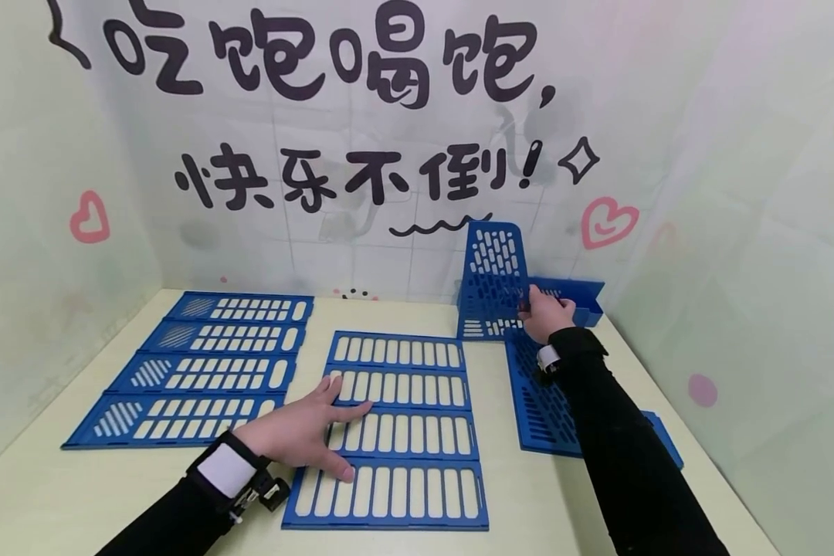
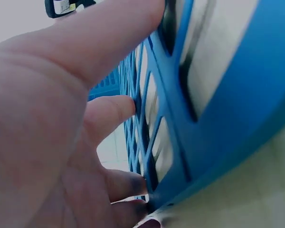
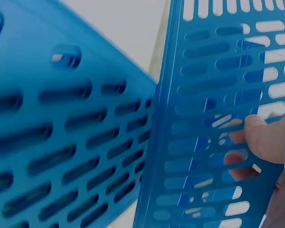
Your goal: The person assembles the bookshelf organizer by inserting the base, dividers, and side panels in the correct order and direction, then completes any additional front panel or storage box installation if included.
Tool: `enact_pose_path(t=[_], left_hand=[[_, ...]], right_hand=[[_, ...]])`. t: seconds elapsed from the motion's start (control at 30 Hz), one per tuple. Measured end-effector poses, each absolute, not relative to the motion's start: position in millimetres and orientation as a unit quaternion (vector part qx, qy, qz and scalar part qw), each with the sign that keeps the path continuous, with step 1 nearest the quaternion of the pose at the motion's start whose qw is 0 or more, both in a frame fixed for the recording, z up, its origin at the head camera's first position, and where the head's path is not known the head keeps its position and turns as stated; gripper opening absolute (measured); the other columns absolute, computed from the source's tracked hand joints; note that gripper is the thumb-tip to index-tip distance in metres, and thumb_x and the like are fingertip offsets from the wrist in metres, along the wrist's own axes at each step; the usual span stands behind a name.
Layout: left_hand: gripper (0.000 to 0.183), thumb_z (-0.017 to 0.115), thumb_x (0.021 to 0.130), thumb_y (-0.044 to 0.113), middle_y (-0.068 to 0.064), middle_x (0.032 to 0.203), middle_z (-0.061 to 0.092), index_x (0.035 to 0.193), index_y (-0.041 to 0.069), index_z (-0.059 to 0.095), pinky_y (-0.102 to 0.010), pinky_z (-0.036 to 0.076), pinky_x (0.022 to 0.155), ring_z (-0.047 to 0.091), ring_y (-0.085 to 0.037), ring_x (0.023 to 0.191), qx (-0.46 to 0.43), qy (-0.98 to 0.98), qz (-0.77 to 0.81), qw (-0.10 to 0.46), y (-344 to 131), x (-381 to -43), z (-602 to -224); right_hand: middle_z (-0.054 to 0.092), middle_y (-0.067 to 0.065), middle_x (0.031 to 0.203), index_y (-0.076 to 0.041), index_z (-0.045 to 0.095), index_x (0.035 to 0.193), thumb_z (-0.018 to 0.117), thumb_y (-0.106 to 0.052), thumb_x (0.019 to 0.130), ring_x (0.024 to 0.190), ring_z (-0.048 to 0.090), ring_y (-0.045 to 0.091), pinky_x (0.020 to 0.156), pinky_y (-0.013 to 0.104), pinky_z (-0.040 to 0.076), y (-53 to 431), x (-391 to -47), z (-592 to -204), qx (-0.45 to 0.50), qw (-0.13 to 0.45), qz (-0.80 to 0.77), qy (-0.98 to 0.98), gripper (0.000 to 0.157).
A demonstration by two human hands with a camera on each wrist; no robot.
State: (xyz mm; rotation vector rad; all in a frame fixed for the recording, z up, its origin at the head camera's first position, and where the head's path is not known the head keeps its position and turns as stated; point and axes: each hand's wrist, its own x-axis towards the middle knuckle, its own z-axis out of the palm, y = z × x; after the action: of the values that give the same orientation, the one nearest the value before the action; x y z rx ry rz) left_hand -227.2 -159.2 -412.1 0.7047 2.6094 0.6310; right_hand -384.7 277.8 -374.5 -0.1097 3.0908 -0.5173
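My left hand is spread over a blue slotted panel made of several hinged-looking strips, flat on the table. Its thumb and fingertips touch the slats, as the left wrist view shows on the blue frame. At the back right, my right hand pinches the right edge of an upright blue perforated panel. In the right wrist view, the thumb lies on the front of this perforated panel, with fingers seen through its holes. Another perforated panel lies below that hand, partly hidden by the right forearm.
Left of centre lies another set of blue slotted strips. Behind the right hand is a blue tray-like piece. A blue piece shows beyond the right forearm, near the table's right side. Printed sheets line the table's back and sides.
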Motion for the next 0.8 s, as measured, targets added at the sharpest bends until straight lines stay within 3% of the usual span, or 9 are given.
enact_pose_path(t=[0.17,0.27,0.5,0.67,0.8], left_hand=[[0.109,0.091,0.081,0.065,-0.039,0.177,0.016,0.167,0.014,0.047,-0.081,0.036,0.119,0.020,-0.063,0.162,0.236,0.939,0.207,0.141,-157.1,-235.8,-408.3],[0.117,0.090,0.080,0.069,-0.044,0.175,0.014,0.170,0.012,0.042,-0.079,0.036,0.121,0.021,-0.064,0.162,0.204,0.956,0.170,0.122,-152.9,-249.9,-401.6],[0.122,0.096,0.074,0.066,-0.049,0.172,0.009,0.171,0.017,0.040,-0.076,0.046,0.115,0.035,-0.068,0.153,0.170,0.961,0.145,0.165,-149.4,-269.2,-401.6],[0.113,0.094,0.076,0.067,-0.046,0.174,0.008,0.169,0.024,0.046,-0.079,0.039,0.119,0.026,-0.068,0.158,0.179,0.957,0.167,0.157,-151.6,-270.6,-406.4],[0.111,0.088,0.083,0.068,-0.044,0.173,0.020,0.170,0.016,0.043,-0.080,0.031,0.123,0.027,-0.065,0.159,0.187,0.957,0.168,0.143,-155.7,-274.9,-409.1]], right_hand=[[0.070,0.020,0.112,-0.006,0.053,0.116,0.061,-0.020,0.114,0.113,0.062,0.042,0.123,0.073,0.018,277.4,-383.0,-369.3,-0.042,0.007,-0.167,0.985,0.016],[0.069,0.019,0.113,-0.006,0.055,0.114,0.063,-0.019,0.113,0.114,0.060,0.041,0.120,0.071,0.021,277.4,-383.5,-367.8,-0.046,0.006,-0.177,0.983,0.015],[0.071,0.015,0.113,-0.009,0.058,0.113,0.062,-0.015,0.113,0.112,0.061,0.038,0.111,0.064,0.025,275.4,-385.6,-372.8,-0.060,0.011,-0.213,0.975,0.008],[0.070,0.016,0.114,-0.008,0.057,0.115,0.062,-0.013,0.113,0.113,0.059,0.038,0.109,0.062,0.023,277.8,-387.4,-373.3,-0.061,0.006,-0.220,0.974,0.008],[0.069,0.016,0.115,-0.008,0.055,0.118,0.063,-0.015,0.112,0.113,0.058,0.038,0.106,0.061,0.024,279.2,-387.4,-375.7,-0.060,0.022,-0.201,0.977,0.012]])
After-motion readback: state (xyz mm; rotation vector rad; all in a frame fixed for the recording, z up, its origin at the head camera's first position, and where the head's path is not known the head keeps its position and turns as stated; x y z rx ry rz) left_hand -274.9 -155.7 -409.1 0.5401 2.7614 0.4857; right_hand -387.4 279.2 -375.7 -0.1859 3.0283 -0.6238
